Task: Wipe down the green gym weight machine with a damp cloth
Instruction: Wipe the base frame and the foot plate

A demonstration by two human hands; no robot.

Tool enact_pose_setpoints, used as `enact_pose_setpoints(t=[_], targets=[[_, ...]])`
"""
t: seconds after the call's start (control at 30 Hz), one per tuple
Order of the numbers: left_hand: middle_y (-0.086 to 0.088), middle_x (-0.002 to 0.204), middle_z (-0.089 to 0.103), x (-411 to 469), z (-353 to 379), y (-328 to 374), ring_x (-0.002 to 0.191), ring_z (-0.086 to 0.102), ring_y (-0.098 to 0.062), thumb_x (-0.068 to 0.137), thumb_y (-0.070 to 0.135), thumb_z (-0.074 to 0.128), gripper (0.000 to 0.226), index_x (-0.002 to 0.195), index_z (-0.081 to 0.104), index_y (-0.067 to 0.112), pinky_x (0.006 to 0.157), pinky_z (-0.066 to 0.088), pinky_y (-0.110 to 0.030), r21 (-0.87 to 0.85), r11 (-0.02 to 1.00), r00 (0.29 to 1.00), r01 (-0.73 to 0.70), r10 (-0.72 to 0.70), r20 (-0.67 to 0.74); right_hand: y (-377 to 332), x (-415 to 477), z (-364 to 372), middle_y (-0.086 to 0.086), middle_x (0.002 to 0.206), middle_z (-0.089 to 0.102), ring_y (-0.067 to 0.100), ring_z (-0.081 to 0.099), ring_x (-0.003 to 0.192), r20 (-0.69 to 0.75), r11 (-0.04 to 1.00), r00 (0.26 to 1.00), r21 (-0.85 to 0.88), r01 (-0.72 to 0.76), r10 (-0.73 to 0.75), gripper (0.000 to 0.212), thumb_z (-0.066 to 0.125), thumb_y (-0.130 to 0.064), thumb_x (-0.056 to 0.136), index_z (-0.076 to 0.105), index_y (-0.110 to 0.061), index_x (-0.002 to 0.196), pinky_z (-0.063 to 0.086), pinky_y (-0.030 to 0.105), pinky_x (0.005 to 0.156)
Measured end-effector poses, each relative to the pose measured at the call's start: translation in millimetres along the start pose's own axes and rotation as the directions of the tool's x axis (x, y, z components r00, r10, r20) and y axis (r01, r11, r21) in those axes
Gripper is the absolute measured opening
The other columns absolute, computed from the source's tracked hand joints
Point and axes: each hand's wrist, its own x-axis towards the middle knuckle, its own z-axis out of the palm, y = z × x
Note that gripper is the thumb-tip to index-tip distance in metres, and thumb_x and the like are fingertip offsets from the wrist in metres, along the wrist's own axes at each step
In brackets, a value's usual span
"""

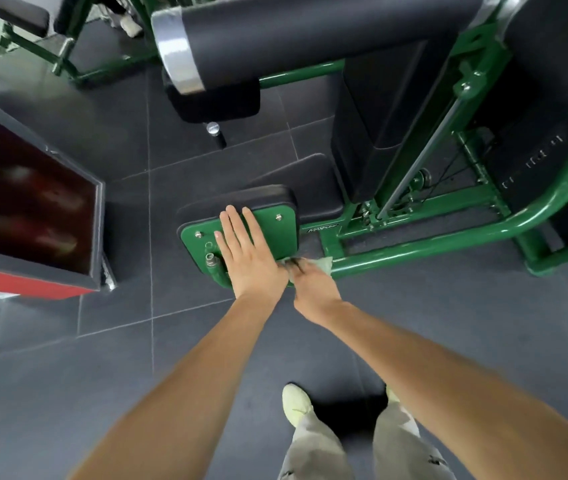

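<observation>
The green weight machine (424, 244) stands ahead of me, with black pads and a green tube frame on the floor. Its near pad has a green metal back plate (275, 233) facing up. My left hand (247, 258) lies flat on that plate, fingers straight and spread. My right hand (310, 285) grips a crumpled pale green cloth (320, 264) at the plate's lower right corner, where the plate meets the frame tube. Most of the cloth is hidden under the fingers.
A large black roller pad (293, 32) with a chrome end cap hangs overhead at the top. A grey and red box (33, 216) stands at the left. Another green bench (33, 36) sits at the far left. Dark tiled floor surrounds my feet (296, 403).
</observation>
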Motion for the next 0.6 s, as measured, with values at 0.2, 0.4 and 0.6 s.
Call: enact_pose_setpoints(t=[0.2,0.4,0.6], targets=[[-0.010,0.161,0.035,-24,35,41,0.153,0.019,-0.029,0.083,0.014,0.063,0.070,0.151,0.046,0.013,0.131,0.001,-0.041,-0.172,0.909,0.899,-0.380,0.406,0.161,113,-25,-44,0.003,0.160,0.042,0.024,0.034,0.149,-0.012,0.967,0.999,-0.251,0.043,-0.048,0.075,0.054,0.001,0.086,0.038,-0.015,0.157,0.020,0.034,0.125],[-0.005,0.174,0.005,-24,58,67,0.161,0.001,-0.025,0.092,0.022,0.066,0.096,0.167,0.006,0.016,0.131,0.009,-0.041,-0.222,0.959,0.775,-0.177,0.274,0.570,198,-42,-98,0.007,0.150,0.051,0.028,0.049,0.134,0.020,0.884,0.974,-0.426,-0.194,0.224,0.071,0.056,-0.006,0.085,0.039,-0.013,0.154,0.037,0.034,0.112],[-0.007,0.162,0.032,-17,55,82,0.150,0.029,-0.030,0.088,0.032,0.065,0.086,0.163,0.025,0.017,0.125,0.027,-0.042,-0.186,0.976,0.797,-0.110,0.198,0.570,131,-21,-64,0.008,0.156,0.042,0.027,0.038,0.146,0.090,0.956,0.992,-0.289,-0.059,0.089,0.074,0.059,-0.003,0.086,0.036,-0.011,0.156,0.030,0.031,0.119]])
